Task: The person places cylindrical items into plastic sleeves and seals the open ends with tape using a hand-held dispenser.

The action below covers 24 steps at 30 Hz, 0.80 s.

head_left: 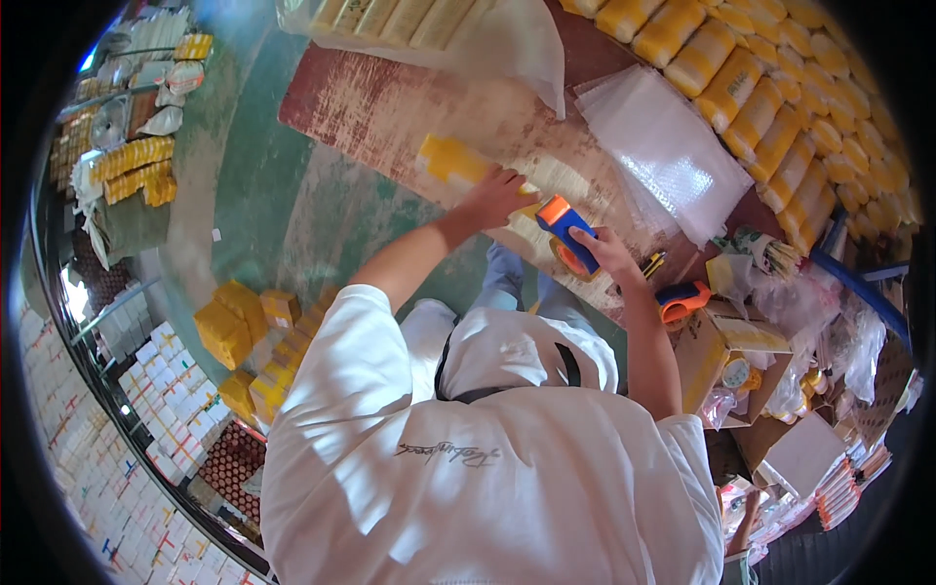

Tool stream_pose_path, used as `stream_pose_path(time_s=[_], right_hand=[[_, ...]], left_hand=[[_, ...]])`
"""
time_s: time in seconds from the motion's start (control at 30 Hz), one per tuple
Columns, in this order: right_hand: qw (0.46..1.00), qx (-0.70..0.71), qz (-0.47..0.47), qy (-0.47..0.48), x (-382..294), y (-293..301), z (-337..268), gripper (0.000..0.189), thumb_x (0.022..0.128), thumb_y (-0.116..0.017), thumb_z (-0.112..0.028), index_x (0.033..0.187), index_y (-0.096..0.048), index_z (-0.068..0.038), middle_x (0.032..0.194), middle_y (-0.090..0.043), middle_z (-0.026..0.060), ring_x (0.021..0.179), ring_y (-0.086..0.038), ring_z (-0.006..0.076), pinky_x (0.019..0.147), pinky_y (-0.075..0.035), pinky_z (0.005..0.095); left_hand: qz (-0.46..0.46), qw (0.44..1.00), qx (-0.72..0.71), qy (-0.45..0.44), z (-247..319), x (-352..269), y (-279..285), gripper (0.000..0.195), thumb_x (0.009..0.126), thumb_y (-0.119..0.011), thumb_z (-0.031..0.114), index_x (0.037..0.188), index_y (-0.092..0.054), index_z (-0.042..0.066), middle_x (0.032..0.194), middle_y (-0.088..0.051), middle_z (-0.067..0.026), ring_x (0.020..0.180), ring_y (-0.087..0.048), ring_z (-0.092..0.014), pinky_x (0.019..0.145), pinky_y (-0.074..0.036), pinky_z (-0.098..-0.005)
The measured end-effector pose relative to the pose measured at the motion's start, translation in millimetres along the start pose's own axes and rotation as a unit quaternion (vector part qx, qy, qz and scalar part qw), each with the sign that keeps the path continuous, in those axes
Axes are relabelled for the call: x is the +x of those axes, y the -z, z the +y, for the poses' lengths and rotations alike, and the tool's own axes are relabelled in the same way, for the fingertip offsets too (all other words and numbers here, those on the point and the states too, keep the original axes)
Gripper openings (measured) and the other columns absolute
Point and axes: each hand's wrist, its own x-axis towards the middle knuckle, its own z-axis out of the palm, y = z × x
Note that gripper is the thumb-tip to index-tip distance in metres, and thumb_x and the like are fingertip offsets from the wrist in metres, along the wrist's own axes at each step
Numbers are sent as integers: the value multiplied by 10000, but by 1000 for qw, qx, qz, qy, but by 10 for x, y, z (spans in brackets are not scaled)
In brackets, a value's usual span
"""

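On the worn wooden tabletop (351, 99), a small package (447, 158) partly wrapped in yellow tape lies near the edge closest to me. My left hand (496, 196) grips this package from above, covering its middle. In my right hand (610, 252) is a blue and orange tape dispenser (573, 238) with a roll of tape in it. Its orange head is close to the package's right end, just beyond my left fingertips. Whether tape runs between the two is hard to tell. A yellow and black utility knife (653, 264) lies right of my right hand.
Clear plastic bubble bags (658, 150) lie at the right. Behind them rises a pile of yellow-taped packages (731, 84). A second tape dispenser (684, 300) sits by an open cardboard box (702, 351). Pale packs (409, 22) rest on plastic sheeting at the far side. Taped cartons (230, 322) stand on the floor.
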Motion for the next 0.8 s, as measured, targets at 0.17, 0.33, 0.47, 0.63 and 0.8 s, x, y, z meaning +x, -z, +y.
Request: stream_pose_path(time_s=[0.17, 0.33, 0.47, 0.63, 0.8], right_hand=[[997, -70, -7, 19, -488, -126, -599, 524, 915, -640, -497, 815, -699, 15, 649, -662, 70, 539, -618, 137, 538, -478, 277], [991, -124, 15, 57, -858, -322, -1108, 543, 886, -660, -520, 767, -700, 9, 622, -662, 76, 543, -638, 140, 531, -489, 281], [980, -181, 19, 81, -962, -442, -1307, 545, 874, -666, -529, 761, -701, 3, 613, -665, 74, 548, -654, 141, 530, -504, 294], [985, -145, 40, 82, -794, -509, -1080, 512, 881, -670, -497, 754, -700, -2, 615, -665, 73, 549, -653, 147, 530, -503, 300], [990, -99, 44, 96, -902, -536, -944, 490, 899, -662, -462, 744, -693, 2, 611, -661, 76, 546, -652, 152, 523, -499, 307]], left_hand=[[75, 997, -31, 14, 176, -162, 466, 552, 625, -791, 201, 1155, -636, 174, 1296, -531, -95, 1247, -486, -291, 1062, -359, -478], [103, 976, -163, 99, 374, -233, 934, 743, 573, -841, 253, 1233, -537, 97, 1299, -508, -119, 1215, -506, -325, 1010, -443, -420], [86, 966, -206, 133, 426, -316, 1029, 793, 566, -856, 244, 1252, -508, 52, 1282, -501, -142, 1183, -529, -347, 960, -483, -419], [100, 938, -307, 128, 409, -340, 1160, 913, 637, -843, 211, 1445, -422, 166, 1288, -481, -173, 1160, -554, -374, 956, -492, -440], [87, 946, -237, 202, 237, -398, 1267, 942, 644, -838, 214, 1478, -400, 237, 1312, -460, -205, 1151, -559, -406, 957, -494, -448]])
